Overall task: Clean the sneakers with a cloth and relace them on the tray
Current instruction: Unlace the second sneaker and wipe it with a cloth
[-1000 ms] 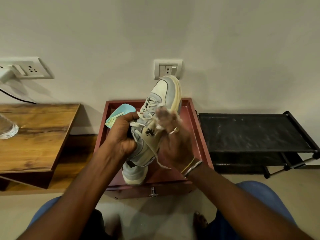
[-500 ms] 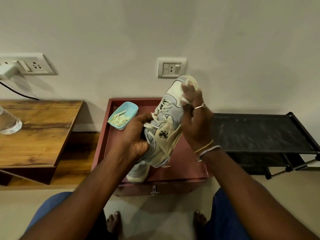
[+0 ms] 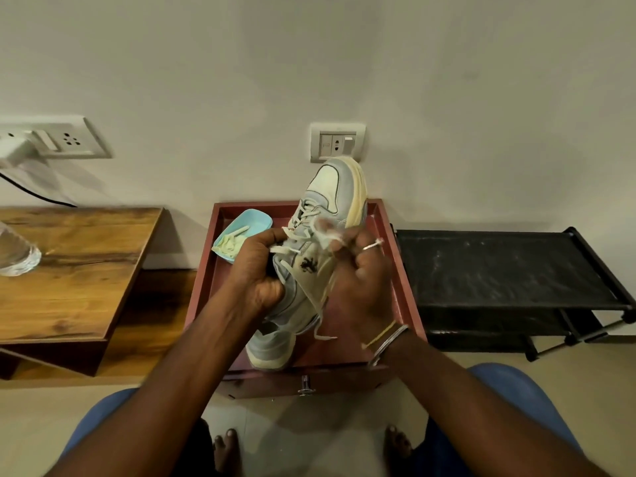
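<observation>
A pale blue and cream sneaker (image 3: 327, 201) with loose cream laces stands toe-up over the dark red tray (image 3: 399, 266), its heel resting near the tray's front edge. My left hand (image 3: 256, 270) grips the sneaker's collar from the left. My right hand (image 3: 361, 273) holds a small white cloth (image 3: 325, 232), blurred by motion, against the sneaker's side by the laces. A lace end hangs below my right hand.
A light blue dish (image 3: 247, 223) with a cream lace in it sits in the tray's far left corner. A wooden table (image 3: 75, 270) with a clear bottle (image 3: 15, 253) stands left. A black shoe rack (image 3: 499, 270) stands right. My feet are below.
My right hand with the cloth swept from the sneaker's middle up to the toe, then came back down to the side by the laces. My left hand kept its grip.
</observation>
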